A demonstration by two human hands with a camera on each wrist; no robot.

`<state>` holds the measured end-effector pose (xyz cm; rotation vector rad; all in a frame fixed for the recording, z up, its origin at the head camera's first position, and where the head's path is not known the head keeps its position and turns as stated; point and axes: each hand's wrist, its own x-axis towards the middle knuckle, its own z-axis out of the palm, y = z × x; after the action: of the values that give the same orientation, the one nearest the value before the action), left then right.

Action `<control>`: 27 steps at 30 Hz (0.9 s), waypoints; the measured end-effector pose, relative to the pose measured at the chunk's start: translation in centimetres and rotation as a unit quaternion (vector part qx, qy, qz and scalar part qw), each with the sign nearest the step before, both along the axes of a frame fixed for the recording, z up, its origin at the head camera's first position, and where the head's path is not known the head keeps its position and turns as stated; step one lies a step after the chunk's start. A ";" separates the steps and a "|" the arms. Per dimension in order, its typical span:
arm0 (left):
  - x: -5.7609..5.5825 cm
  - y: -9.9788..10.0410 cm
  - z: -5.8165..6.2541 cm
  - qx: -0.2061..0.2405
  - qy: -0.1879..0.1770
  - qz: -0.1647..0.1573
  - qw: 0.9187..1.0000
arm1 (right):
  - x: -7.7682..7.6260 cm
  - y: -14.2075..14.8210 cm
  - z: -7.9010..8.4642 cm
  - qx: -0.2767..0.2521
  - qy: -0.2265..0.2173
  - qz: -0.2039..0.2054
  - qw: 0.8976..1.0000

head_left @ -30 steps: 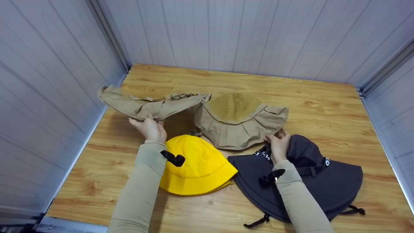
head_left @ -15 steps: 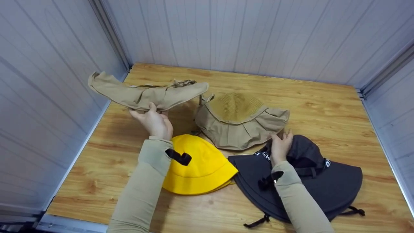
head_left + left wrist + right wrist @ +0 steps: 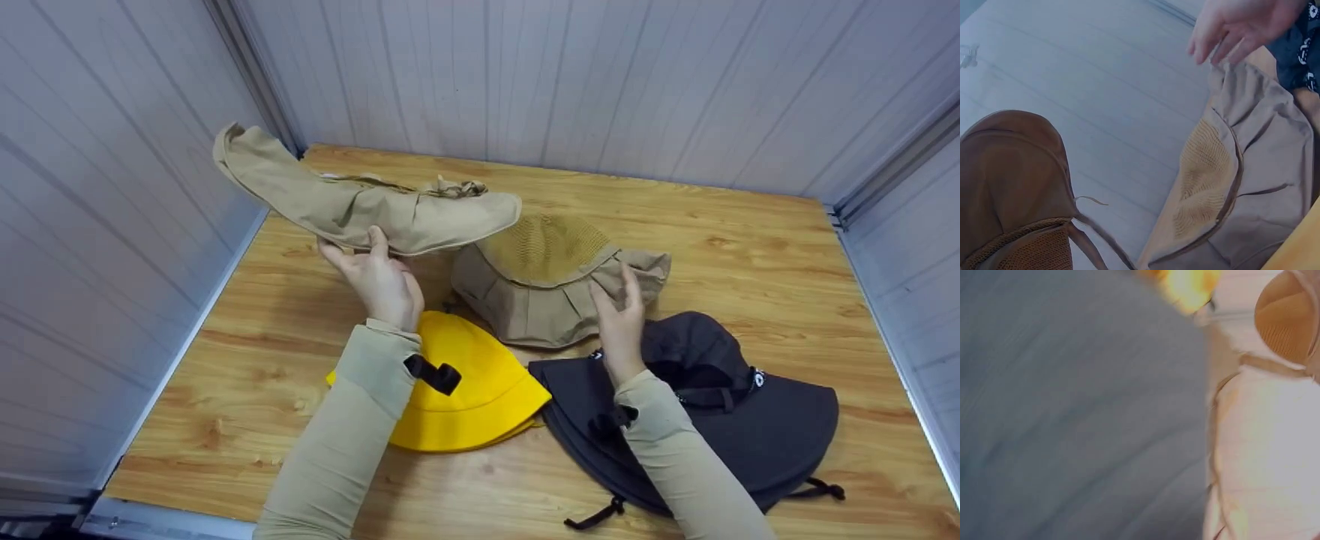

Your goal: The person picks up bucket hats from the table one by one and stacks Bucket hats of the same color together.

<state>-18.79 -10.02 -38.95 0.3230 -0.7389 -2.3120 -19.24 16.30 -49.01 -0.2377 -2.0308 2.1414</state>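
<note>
My left hand (image 3: pixel 382 285) grips the brim of a beige sun hat (image 3: pixel 360 206), thumb on top, holding it raised over the back left of the table. The same hat (image 3: pixel 1016 174) shows its underside and a strap in the left wrist view. A second beige sun hat (image 3: pixel 555 307) with a ribbed tan crown lies on the table. Over its right side is my right hand (image 3: pixel 624 326), its fingers spread and nothing between them. In the left wrist view that hand (image 3: pixel 1247 25) appears at the brim's far end.
A yellow bucket hat (image 3: pixel 465 382) lies at front centre, partly behind my left forearm. Right of it lies a dark wide-brimmed hat (image 3: pixel 780 420) with cords, under my right forearm. Pale panel walls (image 3: pixel 540 82) enclose the wooden table (image 3: pixel 757 247).
My left hand has lifted its beige hat higher and, lately, shifted right. My right hand has let go of the second hat's brim edge and moved up and slightly left over it.
</note>
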 end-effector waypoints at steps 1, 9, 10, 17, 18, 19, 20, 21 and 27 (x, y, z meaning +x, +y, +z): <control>0.2 0.2 0.3 -0.001 0.014 -0.002 1.000 | 0.1 -0.2 0.3 -0.011 -0.010 0.020 1.000; 1.6 2.0 2.1 -0.021 0.075 -0.047 0.996 | 0.9 -1.2 2.7 -0.101 -0.024 0.123 0.987; 1.8 2.3 2.2 -0.023 0.080 -0.054 0.995 | 1.1 -1.3 3.0 -0.124 -0.018 0.138 0.982; 2.5 4.1 1.3 -0.036 0.075 -0.107 0.991 | 1.9 -1.8 5.4 -0.268 -0.016 0.240 0.933; 2.5 4.4 1.0 -0.032 0.074 -0.115 0.990 | 1.8 -1.7 5.6 -0.283 -0.023 0.246 0.927; 2.5 4.6 0.8 -0.028 0.073 -0.121 0.990 | 1.8 -1.7 5.8 -0.300 -0.030 0.250 0.920; 2.6 4.8 0.5 -0.027 0.069 -0.126 0.989 | 1.7 -1.7 6.0 -0.314 -0.035 0.252 0.914; 2.6 5.0 0.3 -0.027 0.065 -0.133 0.989 | 1.6 -1.7 6.1 -0.328 -0.039 0.252 0.910; 2.9 5.8 -0.8 -0.046 0.054 -0.174 0.982 | 1.4 -1.9 6.3 -0.402 -0.053 0.215 0.889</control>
<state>-15.88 -4.17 -39.76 0.0251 -0.9028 -2.5860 -17.82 14.40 -42.71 0.0046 -1.1769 3.2205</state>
